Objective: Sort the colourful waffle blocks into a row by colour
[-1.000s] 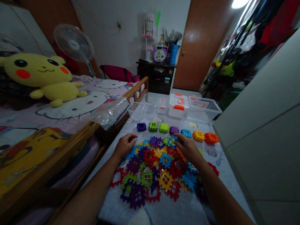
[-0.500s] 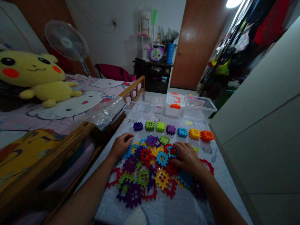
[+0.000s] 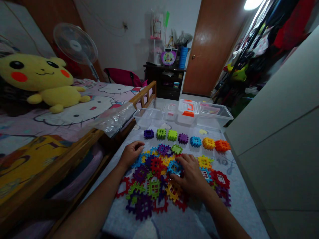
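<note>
A pile of colourful plastic interlocking building pieces with toothed edges lies on the cloth-covered table. My right hand is over the middle of the pile. Its thumb and fingers close around a blue interlocking piece, partly covered by the fingers. My left hand rests at the pile's left edge beside some blue pieces, fingers loosely curved and holding nothing. A yellow piece and a red window-like piece lie to the right of my right hand. Beyond the pile runs a row of stacked pieces sorted by colour, including a green stack and an orange stack.
Clear plastic bins and an orange-latched lidded box stand at the table's far end. On the left, a wooden bed rail borders the table, with crinkled plastic over it. A pale cabinet flanks the right side.
My right hand has moved left across the pile with the blue piece, uncovering yellow, blue and purple pieces on the right. My left hand stays in place. The view has shifted slightly.
</note>
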`<state>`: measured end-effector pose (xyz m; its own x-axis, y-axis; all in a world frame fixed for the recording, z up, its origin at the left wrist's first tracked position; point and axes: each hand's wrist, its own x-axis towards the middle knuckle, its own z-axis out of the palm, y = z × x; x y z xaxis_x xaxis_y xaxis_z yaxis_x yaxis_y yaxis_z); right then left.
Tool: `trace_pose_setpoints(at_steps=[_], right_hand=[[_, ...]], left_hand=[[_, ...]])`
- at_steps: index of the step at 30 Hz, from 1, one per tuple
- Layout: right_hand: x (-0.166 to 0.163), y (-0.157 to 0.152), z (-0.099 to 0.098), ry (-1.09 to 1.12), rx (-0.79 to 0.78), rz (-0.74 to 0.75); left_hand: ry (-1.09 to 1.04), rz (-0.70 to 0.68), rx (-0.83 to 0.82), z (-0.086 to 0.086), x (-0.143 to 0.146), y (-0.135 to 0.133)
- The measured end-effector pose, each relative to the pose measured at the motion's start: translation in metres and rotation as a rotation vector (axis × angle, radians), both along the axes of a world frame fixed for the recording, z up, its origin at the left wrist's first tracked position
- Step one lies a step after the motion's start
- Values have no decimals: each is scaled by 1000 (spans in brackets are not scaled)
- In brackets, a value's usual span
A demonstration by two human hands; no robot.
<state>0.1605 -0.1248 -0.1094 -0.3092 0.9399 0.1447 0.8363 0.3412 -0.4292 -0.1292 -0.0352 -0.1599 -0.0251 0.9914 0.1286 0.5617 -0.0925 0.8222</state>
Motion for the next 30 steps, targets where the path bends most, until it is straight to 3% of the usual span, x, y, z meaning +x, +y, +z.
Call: trace_pose_setpoints(at_steps=[24, 30], right_hand=[[-17, 2, -19, -60, -22, -69], [-15, -1, -11, 28, 16, -47]], left_hand=[[-9, -9, -5, -4, -1, 1], [-17, -4, -6, -1, 0, 0]])
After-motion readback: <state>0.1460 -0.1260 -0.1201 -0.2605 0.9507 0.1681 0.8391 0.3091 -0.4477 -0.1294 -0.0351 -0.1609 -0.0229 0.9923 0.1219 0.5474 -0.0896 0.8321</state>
